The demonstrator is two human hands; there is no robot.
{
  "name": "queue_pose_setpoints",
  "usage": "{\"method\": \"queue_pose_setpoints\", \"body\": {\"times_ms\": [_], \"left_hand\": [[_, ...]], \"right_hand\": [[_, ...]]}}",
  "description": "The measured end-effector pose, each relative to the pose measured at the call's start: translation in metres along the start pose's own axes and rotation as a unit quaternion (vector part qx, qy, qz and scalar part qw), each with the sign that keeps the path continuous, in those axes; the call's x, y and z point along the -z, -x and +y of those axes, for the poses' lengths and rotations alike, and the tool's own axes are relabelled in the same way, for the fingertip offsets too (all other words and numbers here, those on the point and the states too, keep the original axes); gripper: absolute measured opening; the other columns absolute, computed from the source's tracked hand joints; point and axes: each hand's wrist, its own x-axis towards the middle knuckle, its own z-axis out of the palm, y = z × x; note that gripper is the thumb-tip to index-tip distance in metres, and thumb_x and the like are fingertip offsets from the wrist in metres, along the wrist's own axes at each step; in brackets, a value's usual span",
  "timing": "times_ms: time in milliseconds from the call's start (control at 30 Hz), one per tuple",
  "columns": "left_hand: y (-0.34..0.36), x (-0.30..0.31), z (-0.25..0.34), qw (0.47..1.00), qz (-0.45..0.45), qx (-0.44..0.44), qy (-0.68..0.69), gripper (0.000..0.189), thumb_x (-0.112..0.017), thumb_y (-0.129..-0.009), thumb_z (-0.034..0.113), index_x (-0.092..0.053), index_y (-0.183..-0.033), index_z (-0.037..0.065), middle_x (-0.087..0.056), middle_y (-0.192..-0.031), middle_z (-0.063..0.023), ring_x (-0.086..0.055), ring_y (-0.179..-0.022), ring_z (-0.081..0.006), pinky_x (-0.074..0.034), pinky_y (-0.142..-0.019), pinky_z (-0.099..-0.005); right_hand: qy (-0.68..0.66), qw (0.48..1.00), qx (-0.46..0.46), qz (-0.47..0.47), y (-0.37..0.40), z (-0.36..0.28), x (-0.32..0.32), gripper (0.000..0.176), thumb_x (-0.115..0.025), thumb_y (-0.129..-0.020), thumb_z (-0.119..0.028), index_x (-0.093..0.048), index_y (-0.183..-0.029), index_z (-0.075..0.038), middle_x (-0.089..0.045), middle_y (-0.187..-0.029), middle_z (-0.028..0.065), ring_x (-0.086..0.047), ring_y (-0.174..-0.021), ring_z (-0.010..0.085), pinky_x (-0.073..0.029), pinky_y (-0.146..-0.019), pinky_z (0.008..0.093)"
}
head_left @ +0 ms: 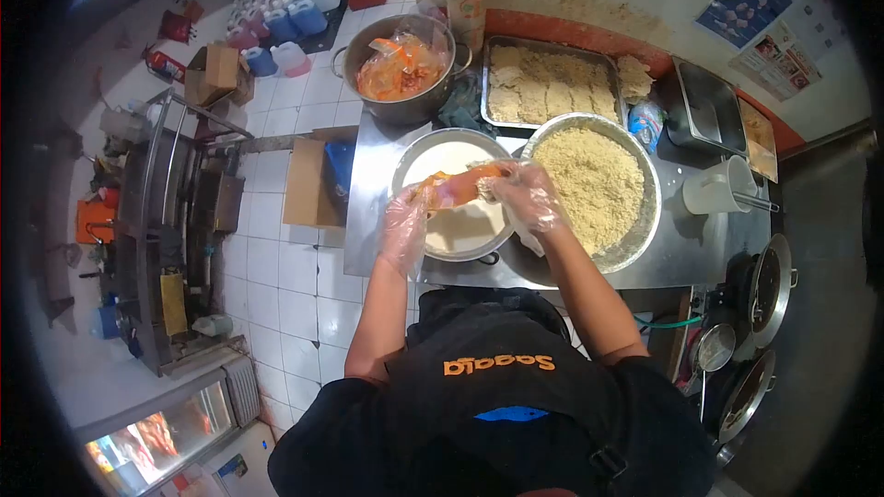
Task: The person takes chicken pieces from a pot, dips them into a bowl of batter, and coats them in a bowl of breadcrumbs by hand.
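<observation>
My left hand (404, 225) and my right hand (531, 198), both in clear plastic gloves, hold a strip of orange-coloured meat (458, 188) stretched between them. The meat hangs over a round bowl of creamy white batter (460, 237). My left hand grips its left end at the bowl's left side. The fingers of my right hand are closed on the other end, with pale crumbs stuck to them. Right of the batter stands a large metal bowl of yellowish crumbs (589, 186).
Behind the batter, a big pot (405, 110) holds orange meat and plastic bags. A tray of breaded pieces (552, 83), a deep metal pan (704, 110) and a white jug (718, 186) line the back and right. Frying pans (766, 285) stand at far right.
</observation>
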Motion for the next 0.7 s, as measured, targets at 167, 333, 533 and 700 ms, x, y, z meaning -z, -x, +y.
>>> {"method": "queue_pose_setpoints", "body": {"times_ms": [167, 333, 533, 700], "left_hand": [[0.002, 0.039, 0.007, 0.982, 0.120, -0.086, -0.115, 0.031, -0.067, -0.088, 0.015, -0.062, -0.116, 0.001, -0.064, -0.102, -0.0033, -0.060, -0.089, -0.0118, -0.049, -0.078, -0.0241], [0.031, 0.067, 0.042, 0.962, 0.232, -0.122, -0.080, 0.031, -0.066, -0.088, 0.012, -0.063, -0.117, 0.005, -0.063, -0.105, -0.0026, -0.056, -0.087, -0.0086, -0.045, -0.071, -0.0209], [0.052, 0.089, 0.048, 0.953, 0.262, -0.143, -0.047, 0.031, -0.065, -0.087, 0.011, -0.062, -0.117, 0.003, -0.063, -0.107, -0.0039, -0.055, -0.086, -0.0094, -0.046, -0.073, -0.0217], [0.058, 0.092, 0.048, 0.958, 0.258, -0.121, -0.027, 0.031, -0.065, -0.087, 0.009, -0.062, -0.116, 0.004, -0.063, -0.107, -0.0034, -0.056, -0.090, -0.0094, -0.045, -0.076, -0.0227]], "right_hand": [[0.123, 0.989, 0.079, -0.029, -0.025, -0.065, -0.011, 0.029, -0.065, -0.079, -0.032, -0.074, -0.094, -0.008, -0.067, -0.080, 0.0187, -0.066, -0.071, 0.0307, -0.051, -0.069, 0.0376], [0.325, 0.936, 0.135, -0.020, -0.042, -0.050, -0.056, 0.025, -0.066, -0.077, -0.032, -0.072, -0.080, -0.007, -0.066, -0.076, 0.0190, -0.066, -0.073, 0.0334, -0.050, -0.068, 0.0429], [0.336, 0.934, 0.100, -0.073, -0.040, 0.046, -0.095, 0.020, -0.070, -0.074, -0.027, -0.072, -0.078, -0.008, -0.067, -0.084, 0.0193, -0.065, -0.083, 0.0351, -0.050, -0.074, 0.0452], [0.367, 0.916, 0.058, -0.151, -0.031, 0.041, -0.099, 0.025, -0.072, -0.074, -0.031, -0.073, -0.080, -0.007, -0.067, -0.086, 0.0202, -0.066, -0.083, 0.0354, -0.050, -0.075, 0.0438]]}}
